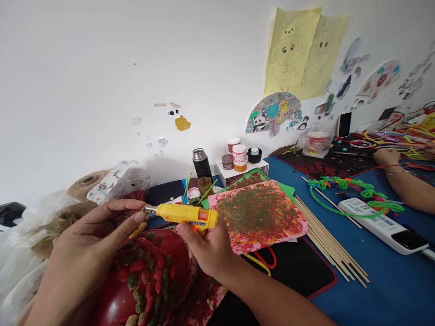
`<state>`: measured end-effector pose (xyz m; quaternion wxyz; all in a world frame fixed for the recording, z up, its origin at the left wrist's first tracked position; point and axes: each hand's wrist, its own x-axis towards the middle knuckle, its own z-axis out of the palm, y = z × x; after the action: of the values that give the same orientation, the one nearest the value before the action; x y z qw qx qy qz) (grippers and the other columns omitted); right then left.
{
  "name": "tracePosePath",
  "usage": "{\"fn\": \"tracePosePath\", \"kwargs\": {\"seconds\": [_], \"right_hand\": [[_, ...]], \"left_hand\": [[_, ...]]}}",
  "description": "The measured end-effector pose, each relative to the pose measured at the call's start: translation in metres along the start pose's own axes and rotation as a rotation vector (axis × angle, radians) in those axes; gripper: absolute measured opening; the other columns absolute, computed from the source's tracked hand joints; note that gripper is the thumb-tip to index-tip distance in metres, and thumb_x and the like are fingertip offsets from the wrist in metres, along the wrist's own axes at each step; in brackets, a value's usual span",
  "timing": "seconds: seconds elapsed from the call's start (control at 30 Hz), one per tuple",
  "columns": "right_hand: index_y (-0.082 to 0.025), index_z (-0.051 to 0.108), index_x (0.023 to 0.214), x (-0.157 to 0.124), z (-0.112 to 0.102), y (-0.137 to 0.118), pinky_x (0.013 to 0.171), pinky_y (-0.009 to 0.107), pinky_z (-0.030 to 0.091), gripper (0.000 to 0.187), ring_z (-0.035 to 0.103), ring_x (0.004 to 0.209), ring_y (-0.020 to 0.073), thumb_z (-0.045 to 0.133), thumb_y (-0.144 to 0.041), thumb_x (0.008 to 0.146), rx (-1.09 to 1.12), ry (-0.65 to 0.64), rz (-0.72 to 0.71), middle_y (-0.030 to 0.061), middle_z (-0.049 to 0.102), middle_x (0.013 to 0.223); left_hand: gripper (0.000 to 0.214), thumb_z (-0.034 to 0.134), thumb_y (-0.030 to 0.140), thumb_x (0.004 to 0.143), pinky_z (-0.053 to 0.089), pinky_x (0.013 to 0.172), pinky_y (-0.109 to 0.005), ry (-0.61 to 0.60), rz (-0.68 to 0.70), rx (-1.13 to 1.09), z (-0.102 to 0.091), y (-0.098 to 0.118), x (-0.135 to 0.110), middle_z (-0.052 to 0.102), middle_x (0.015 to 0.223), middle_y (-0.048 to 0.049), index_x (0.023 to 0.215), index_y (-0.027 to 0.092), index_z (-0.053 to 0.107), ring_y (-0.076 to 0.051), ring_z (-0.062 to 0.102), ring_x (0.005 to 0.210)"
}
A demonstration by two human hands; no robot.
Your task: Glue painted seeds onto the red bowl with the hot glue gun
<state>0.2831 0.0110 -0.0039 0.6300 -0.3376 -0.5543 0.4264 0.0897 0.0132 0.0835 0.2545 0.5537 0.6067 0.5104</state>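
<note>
My right hand (217, 249) grips a yellow hot glue gun (181, 215), its metal nozzle pointing left. A small red light glows near the thumb. At the nozzle tip, the thumb and fingertips of my left hand (90, 244) come together on something small that I cannot make out. Beneath both hands lies a shiny red rounded form (115, 299), with several red, green and tan lumpy pieces (149, 276) fixed over its surface. Part of it is hidden by my left hand.
Paint-smeared pink paper (261, 213) lies beyond my right hand, with wooden sticks (331, 240) beside it. Paint jars (239, 158) and a black thermos (202, 165) stand near the wall. A white power bank-like device (384, 224) lies right. Another person's hand (387, 157) works at far right.
</note>
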Motion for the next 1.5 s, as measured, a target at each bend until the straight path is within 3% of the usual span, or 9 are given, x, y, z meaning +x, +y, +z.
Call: {"fn": "tracePosePath", "kwargs": {"seconds": [0.1,0.2,0.47,0.67,0.97,1.3,1.5], "right_hand": [[-0.023,0.091,0.115,0.001,-0.001,-0.002,0.088,0.037,0.07,0.037,0.083,0.088,0.0269,0.079,-0.057,0.103,0.055,-0.002,-0.035,0.0076,0.086,0.093],[-0.022,0.092,0.116,0.001,-0.001,-0.002,0.091,0.038,0.07,0.034,0.084,0.091,0.0274,0.081,-0.052,0.102,0.07,-0.006,-0.041,0.0085,0.089,0.099],[-0.022,0.091,0.117,0.001,0.0,0.002,0.088,0.037,0.071,0.039,0.083,0.086,0.0263,0.08,-0.056,0.102,0.042,-0.003,-0.05,0.008,0.089,0.096],[-0.02,0.09,0.11,0.002,0.0,0.004,0.07,0.032,0.067,0.045,0.078,0.073,0.0233,0.077,-0.062,0.103,0.023,0.004,-0.073,0.0056,0.081,0.079],[-0.02,0.09,0.108,0.001,0.0,0.008,0.061,0.03,0.061,0.041,0.069,0.062,0.0189,0.08,-0.059,0.103,0.032,0.017,-0.107,0.0033,0.077,0.074],[-0.023,0.091,0.115,0.002,0.001,0.002,0.088,0.035,0.072,0.04,0.087,0.091,0.0271,0.077,-0.059,0.106,0.025,-0.008,-0.117,0.0076,0.087,0.094],[-0.024,0.091,0.123,0.002,0.001,0.003,0.096,0.036,0.072,0.036,0.089,0.102,0.0283,0.079,-0.053,0.106,0.054,-0.01,-0.12,0.0086,0.091,0.11]], "left_hand": [[0.068,0.098,0.081,0.056,0.07,0.07,-0.028,-0.001,-0.006,-0.016,0.001,0.002,-0.001,0.092,0.105,-0.0059,0.104,0.033,0.089,-0.028,0.086,0.092],[0.068,0.099,0.08,0.056,0.07,0.07,-0.026,-0.005,-0.024,-0.042,0.001,0.001,-0.002,0.091,0.101,-0.0051,0.104,0.033,0.088,-0.026,0.085,0.089],[0.068,0.098,0.08,0.055,0.071,0.066,-0.032,0.023,0.018,-0.001,-0.001,-0.002,0.003,0.092,0.108,-0.0078,0.102,0.03,0.089,-0.029,0.085,0.088],[0.069,0.098,0.079,0.057,0.07,0.066,-0.029,0.011,-0.001,-0.022,0.0,-0.004,0.002,0.092,0.106,-0.0068,0.105,0.03,0.088,-0.028,0.086,0.089],[0.07,0.099,0.079,0.056,0.071,0.066,-0.031,-0.023,0.003,-0.043,-0.001,-0.009,0.004,0.091,0.104,-0.0074,0.105,0.03,0.088,-0.028,0.086,0.085],[0.07,0.098,0.079,0.058,0.07,0.064,-0.029,-0.023,0.027,-0.009,-0.003,-0.013,0.007,0.092,0.106,-0.0084,0.105,0.03,0.089,-0.028,0.085,0.084],[0.072,0.097,0.082,0.057,0.071,0.066,-0.029,-0.011,0.003,-0.024,-0.003,-0.014,0.007,0.093,0.107,-0.0086,0.107,0.03,0.088,-0.028,0.087,0.085]]}}
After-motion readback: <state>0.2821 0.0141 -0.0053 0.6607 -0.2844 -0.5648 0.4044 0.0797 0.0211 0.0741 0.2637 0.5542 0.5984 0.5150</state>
